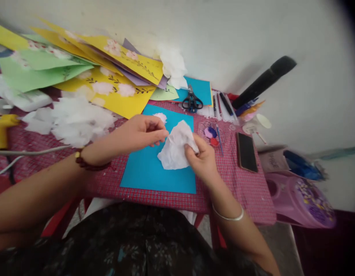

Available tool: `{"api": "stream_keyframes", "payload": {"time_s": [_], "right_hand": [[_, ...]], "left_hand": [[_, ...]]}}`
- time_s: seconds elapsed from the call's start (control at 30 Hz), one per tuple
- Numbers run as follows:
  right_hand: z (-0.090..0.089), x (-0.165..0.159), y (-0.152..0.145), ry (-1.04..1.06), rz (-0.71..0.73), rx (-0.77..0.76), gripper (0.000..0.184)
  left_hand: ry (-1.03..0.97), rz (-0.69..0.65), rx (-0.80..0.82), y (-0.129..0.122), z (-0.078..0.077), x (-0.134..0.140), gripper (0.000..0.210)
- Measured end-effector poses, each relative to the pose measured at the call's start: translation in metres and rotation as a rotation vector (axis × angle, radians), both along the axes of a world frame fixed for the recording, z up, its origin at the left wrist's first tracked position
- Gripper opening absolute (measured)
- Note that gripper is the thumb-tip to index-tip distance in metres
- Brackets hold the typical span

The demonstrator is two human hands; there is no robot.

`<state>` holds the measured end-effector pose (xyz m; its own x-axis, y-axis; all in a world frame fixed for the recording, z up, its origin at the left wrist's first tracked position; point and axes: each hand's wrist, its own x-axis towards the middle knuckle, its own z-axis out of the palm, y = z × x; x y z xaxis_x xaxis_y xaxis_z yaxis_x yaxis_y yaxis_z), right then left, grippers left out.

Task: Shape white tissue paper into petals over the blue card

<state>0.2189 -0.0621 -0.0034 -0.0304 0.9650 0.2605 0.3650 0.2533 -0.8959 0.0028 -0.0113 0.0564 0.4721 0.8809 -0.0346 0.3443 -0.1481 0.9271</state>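
A piece of crumpled white tissue paper [176,147] is pinched between the thumb and fingers of my right hand [204,159]. My left hand [144,132] is closed in a pinch right at the tissue's left edge; what lies between its fingertips, if anything, is too small to make out. Beneath both hands a blue sheet of paper [154,172] lies flat on the table. Near its top edge sits a small pale pink ruffled paper flower [160,117], partly behind my left hand.
Crumpled tissue [76,119] is heaped at left, beside a yellow glue gun [3,130]. Decorated yellow cards [131,101] pile up behind. Black-handled scissors [191,101], a paint palette [210,133], a thin brush [220,140] and a phone [246,152] lie right. A pink stool [292,195] stands beyond.
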Motion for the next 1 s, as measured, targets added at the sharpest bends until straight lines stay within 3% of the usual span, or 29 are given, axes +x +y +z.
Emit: {"api": "stream_keyframes", "payload": {"time_s": [0.17, 0.2, 0.27, 0.33, 0.43, 0.53, 0.7, 0.77, 0.9, 1.0], "right_hand": [[0.0, 0.001, -0.003, -0.116, 0.094, -0.002, 0.042], [0.0, 0.002, -0.003, -0.121, 0.111, 0.0, 0.043], [0.0, 0.002, -0.002, -0.12, 0.132, -0.002, 0.043], [0.0, 0.003, -0.002, -0.116, 0.122, -0.001, 0.037], [0.001, 0.003, -0.003, -0.093, 0.061, 0.017, 0.022], [0.002, 0.002, -0.002, -0.003, 0.017, 0.038, 0.014], [0.003, 0.001, 0.001, 0.207, -0.028, 0.169, 0.028], [0.005, 0.002, 0.001, 0.342, -0.021, 0.091, 0.036], [0.011, 0.006, -0.004, 0.503, 0.033, -0.289, 0.034], [0.013, 0.004, -0.004, 0.386, 0.029, -0.308, 0.034]], "left_hand": [[-0.192, -0.108, -0.175, 0.006, -0.016, 0.016, 0.059], [-0.189, -0.144, -0.184, 0.007, -0.017, 0.015, 0.054], [-0.18, -0.151, -0.159, 0.006, -0.02, 0.012, 0.025], [-0.229, -0.057, -0.096, 0.005, -0.022, 0.009, 0.008], [-0.478, 0.145, -0.046, 0.003, -0.024, 0.005, 0.016], [-0.663, 0.265, -0.074, 0.004, -0.026, 0.003, 0.02], [-0.561, 0.267, -0.077, 0.001, -0.026, 0.001, 0.032], [-0.438, 0.252, -0.02, -0.004, -0.022, 0.001, 0.039], [-0.261, 0.324, 0.234, -0.01, -0.019, 0.003, 0.045], [-0.332, 0.355, 0.273, -0.009, -0.024, 0.006, 0.032]]}}
